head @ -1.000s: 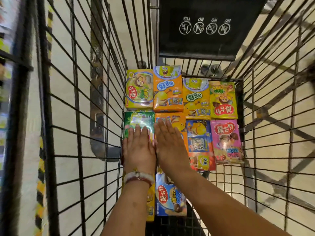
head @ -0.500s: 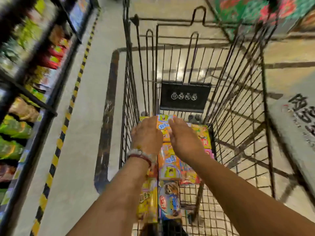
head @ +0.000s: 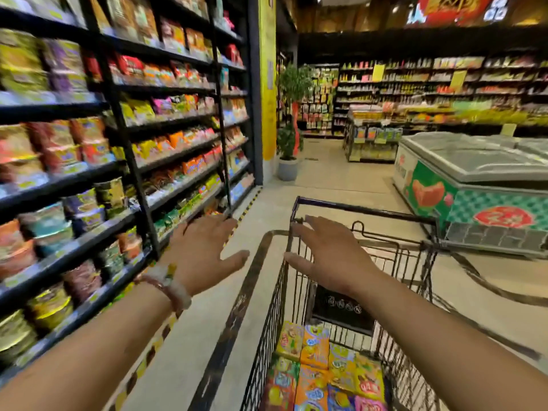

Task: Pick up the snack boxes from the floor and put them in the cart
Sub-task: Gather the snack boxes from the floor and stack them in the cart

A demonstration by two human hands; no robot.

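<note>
Both hands are coming up out of the basket since the frame a second ago, where we were pressing flat on the boxes; the view is tilting up from the cart floor to the aisle.

Going left to right. Store shelving (head: 124, 149) is running along the left, packed with snack bags, blurred. Our left hand (head: 201, 256) is hovering over the floor (head: 207, 321) between the shelving and the cart, fingers spread wide and straight, holding nothing, a bracelet (head: 169, 286) on the wrist. Our right hand (head: 329, 259) is hanging over the cart's left rim, fingers likewise spread and relaxed, holding nothing; we are not seeing it touch the wire.

The cart (head: 427, 262) is sitting right of centre, its long axis running away from us toward the freezer chest (head: 474, 185) at far right. The snack boxes (head: 326, 369) are lying flat in rows on the cart's floor, at its near end, below and behind both hands, under the right forearm.

We are judging the right hand nearer to those boxes. We are seeing no box on the visible floor strip left of the cart, so any remaining pickup is lying out of view; we cannot tell which way. If none is left, the loading is looking done. Next move is probably hanging on turning the head to scan the floor first.
</note>
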